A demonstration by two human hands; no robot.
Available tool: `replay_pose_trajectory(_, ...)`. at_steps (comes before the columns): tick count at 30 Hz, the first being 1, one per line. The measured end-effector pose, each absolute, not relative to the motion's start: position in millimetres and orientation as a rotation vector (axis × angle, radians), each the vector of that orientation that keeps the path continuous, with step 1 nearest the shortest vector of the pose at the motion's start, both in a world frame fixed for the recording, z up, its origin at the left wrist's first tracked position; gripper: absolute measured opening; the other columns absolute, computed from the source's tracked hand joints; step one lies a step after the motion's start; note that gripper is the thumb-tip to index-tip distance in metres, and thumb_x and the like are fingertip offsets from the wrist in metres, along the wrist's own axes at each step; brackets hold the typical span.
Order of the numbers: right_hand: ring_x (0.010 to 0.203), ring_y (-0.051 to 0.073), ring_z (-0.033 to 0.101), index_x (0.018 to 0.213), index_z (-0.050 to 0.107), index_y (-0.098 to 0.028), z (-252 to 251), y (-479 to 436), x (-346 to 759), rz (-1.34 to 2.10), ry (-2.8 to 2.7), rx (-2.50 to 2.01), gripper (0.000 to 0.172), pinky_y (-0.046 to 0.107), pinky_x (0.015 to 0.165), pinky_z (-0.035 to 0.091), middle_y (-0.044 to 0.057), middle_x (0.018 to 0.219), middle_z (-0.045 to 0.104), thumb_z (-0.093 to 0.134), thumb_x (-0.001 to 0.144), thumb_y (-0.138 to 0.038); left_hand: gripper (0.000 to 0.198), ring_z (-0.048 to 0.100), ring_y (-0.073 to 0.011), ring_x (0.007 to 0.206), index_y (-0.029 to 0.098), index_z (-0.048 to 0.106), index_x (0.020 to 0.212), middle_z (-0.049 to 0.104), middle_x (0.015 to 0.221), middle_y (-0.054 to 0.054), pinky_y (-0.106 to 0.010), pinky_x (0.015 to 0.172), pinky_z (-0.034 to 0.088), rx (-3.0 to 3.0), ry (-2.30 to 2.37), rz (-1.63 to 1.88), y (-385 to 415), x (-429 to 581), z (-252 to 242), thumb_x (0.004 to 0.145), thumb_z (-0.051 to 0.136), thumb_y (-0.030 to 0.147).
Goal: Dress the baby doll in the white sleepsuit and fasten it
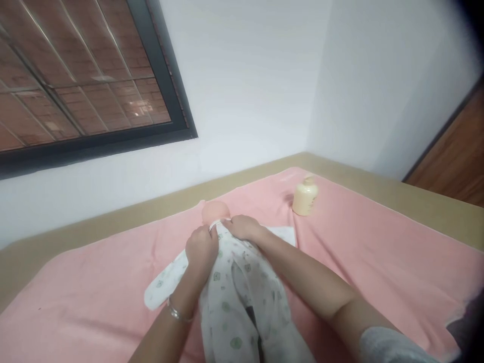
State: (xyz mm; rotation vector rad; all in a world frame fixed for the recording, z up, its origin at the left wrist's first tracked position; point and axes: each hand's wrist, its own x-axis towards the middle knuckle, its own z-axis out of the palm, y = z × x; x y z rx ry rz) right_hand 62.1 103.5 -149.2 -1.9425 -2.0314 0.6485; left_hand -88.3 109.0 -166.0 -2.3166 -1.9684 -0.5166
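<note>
A baby doll (216, 210) lies on a pink blanket, and only its rounded head shows at the far end. Over its body is a white baby romper (227, 302) printed with small green and grey figures, its sleeves spread to both sides and its legs running toward me. My left hand (203, 247) is closed on the romper's neckline, thumb on top. Across from it, my right hand (242, 228) grips the other side of the neckline, just below the doll's head. The doll's face, arms and legs cannot be seen.
A cream pump bottle (305, 197) stands on the pink blanket (363, 257) at the back right. Beyond the blanket runs a tan surface (340, 169), meeting white walls (249, 75). A dark-framed window (151, 60) is at upper left, with brown wood (454, 156) at far right.
</note>
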Motion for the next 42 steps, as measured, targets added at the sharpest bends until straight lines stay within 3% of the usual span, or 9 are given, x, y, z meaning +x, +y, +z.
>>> replay_pose_trajectory(7, 0.083, 0.027, 0.061, 0.101, 0.064, -0.017, -151.5, 82.1, 53.5, 0.176, -2.256, -1.801, 0.056, 0.038, 0.072, 0.045, 0.014, 0.094, 0.066, 0.021, 0.092, -0.052, 0.059, 0.06, -0.0306, 0.089, 0.015, 0.063, 0.086, 0.066, 0.092, -0.015, -0.039, 0.072, 0.042, -2.4, -2.215, -0.384, 115.6, -95.8, -167.0, 0.089, 0.016, 0.05)
replay_pose_trajectory(11, 0.08, 0.027, 0.062, 0.09, 0.065, -0.017, -158.8, 94.6, 56.7, 0.398, -2.115, -1.88, 0.069, 0.038, 0.07, 0.045, 0.012, 0.088, 0.067, 0.014, 0.09, -0.062, 0.057, 0.059, -0.0295, 0.091, 0.016, 0.063, 0.093, 0.066, 0.095, -0.014, -0.038, 0.074, 0.042, -2.424, -2.19, -0.41, 115.6, -95.3, -167.4, 0.089, 0.017, 0.051)
replay_pose_trajectory(14, 0.078, 0.025, 0.062, 0.085, 0.066, -0.018, -166.2, 107.8, 59.5, 0.572, -2.0, -1.918, 0.068, 0.036, 0.069, 0.045, 0.01, 0.086, 0.067, 0.018, 0.087, -0.067, 0.059, 0.059, -0.0296, 0.097, 0.016, 0.062, 0.1, 0.065, 0.102, -0.015, -0.038, 0.078, 0.042, -2.444, -2.223, -0.405, 117.3, -95.3, -168.1, 0.087, 0.02, 0.055)
replay_pose_trajectory(25, 0.082, 0.025, 0.061, 0.094, 0.064, -0.018, -180.8, 112.6, 58.4, 0.462, -1.912, -1.892, 0.062, 0.034, 0.07, 0.043, 0.009, 0.089, 0.067, 0.024, 0.087, -0.065, 0.053, 0.06, -0.0285, 0.092, 0.018, 0.06, 0.093, 0.066, 0.097, -0.012, -0.039, 0.077, 0.043, -2.434, -2.219, -0.504, 120.5, -97.2, -176.5, 0.087, 0.022, 0.055)
replay_pose_trajectory(42, 0.08, 0.023, 0.061, 0.091, 0.065, -0.019, -176.5, 109.8, 59.3, 0.54, -1.893, -1.879, 0.061, 0.031, 0.068, 0.041, 0.009, 0.088, 0.068, 0.025, 0.087, -0.065, 0.055, 0.059, -0.0282, 0.095, 0.017, 0.061, 0.097, 0.065, 0.103, -0.012, -0.038, 0.079, 0.043, -2.431, -2.222, -0.527, 119.5, -96.7, -175.3, 0.087, 0.021, 0.054)
